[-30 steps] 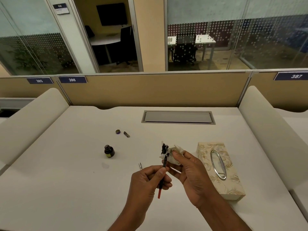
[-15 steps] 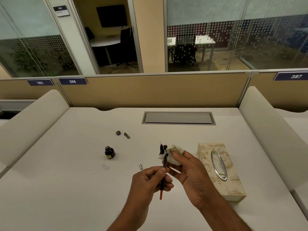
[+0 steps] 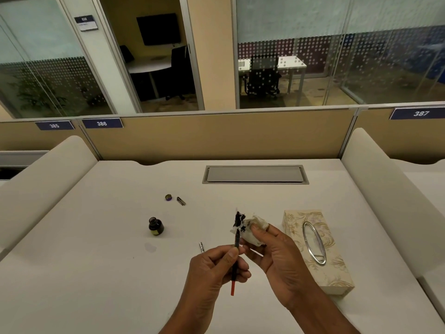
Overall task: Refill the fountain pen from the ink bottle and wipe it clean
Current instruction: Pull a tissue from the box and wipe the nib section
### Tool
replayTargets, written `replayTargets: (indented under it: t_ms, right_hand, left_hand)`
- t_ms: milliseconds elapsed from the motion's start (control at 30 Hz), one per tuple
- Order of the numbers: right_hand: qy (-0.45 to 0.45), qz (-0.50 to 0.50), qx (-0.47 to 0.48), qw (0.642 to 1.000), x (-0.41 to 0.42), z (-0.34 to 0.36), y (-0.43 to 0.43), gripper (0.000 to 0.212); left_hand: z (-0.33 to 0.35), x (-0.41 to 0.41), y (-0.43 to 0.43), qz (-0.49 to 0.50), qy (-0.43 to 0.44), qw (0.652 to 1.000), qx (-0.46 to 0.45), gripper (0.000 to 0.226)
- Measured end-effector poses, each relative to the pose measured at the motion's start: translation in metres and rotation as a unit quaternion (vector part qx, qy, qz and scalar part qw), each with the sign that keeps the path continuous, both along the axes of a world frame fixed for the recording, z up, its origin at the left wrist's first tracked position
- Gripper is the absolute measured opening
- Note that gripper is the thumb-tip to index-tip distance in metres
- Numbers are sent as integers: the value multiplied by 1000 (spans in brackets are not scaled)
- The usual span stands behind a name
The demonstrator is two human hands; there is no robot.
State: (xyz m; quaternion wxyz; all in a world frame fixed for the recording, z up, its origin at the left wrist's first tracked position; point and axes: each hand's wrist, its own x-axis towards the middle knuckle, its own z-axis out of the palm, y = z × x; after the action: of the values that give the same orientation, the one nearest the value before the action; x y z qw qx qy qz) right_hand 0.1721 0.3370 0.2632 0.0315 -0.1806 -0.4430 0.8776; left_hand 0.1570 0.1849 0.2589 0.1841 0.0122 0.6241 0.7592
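My left hand [image 3: 213, 268] grips a thin fountain pen part [image 3: 234, 271], dark with a red lower end, held upright with its tip pointing away from me. My right hand [image 3: 274, 256] pinches a crumpled white tissue [image 3: 252, 229], blotched with black ink, around the pen's tip. The small dark ink bottle [image 3: 155, 226] stands open on the white desk [image 3: 96, 273], to the left of my hands. Its cap [image 3: 168, 197] lies farther back beside a small dark pen piece [image 3: 181, 201]. A short silver pen piece [image 3: 201, 247] lies just left of my left hand.
A patterned tissue box [image 3: 315, 249] with an oval metal-rimmed slot sits right of my right hand. A faint smudge [image 3: 150, 247] marks the desk near the bottle. A grey cable hatch [image 3: 255, 174] lies at the back, with cushioned dividers [image 3: 43, 179] on both sides.
Both hands keep their hold on the pen and tissue. The pen has shifted very slightly against the tissue; nothing else on the desk has moved.
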Motion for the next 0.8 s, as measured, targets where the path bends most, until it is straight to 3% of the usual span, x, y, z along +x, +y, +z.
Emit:
replayTargets:
  t_ms: [400,567,667,733,800]
  right_hand:
    - [38,35,12,999,3,4,5,25]
    - [9,71,-81,994,-3,3,14,66]
    - [11,82,-119,989,-3,0,17,50]
    - [28,88,-102,990,-1,-1,17,33]
    - [50,105,-74,990,-1,-3,17,29]
  left_hand:
    - [3,-1,4,-9,-17,1000,-7,20]
    - [5,-1,5,-19,-27,999,-16,20]
    - [6,0,6,-17,-28,999,-15,19]
    - [6,2,8,-16,-29,999,-12,19]
    - [6,2,8,-14,-32,999,-13,20]
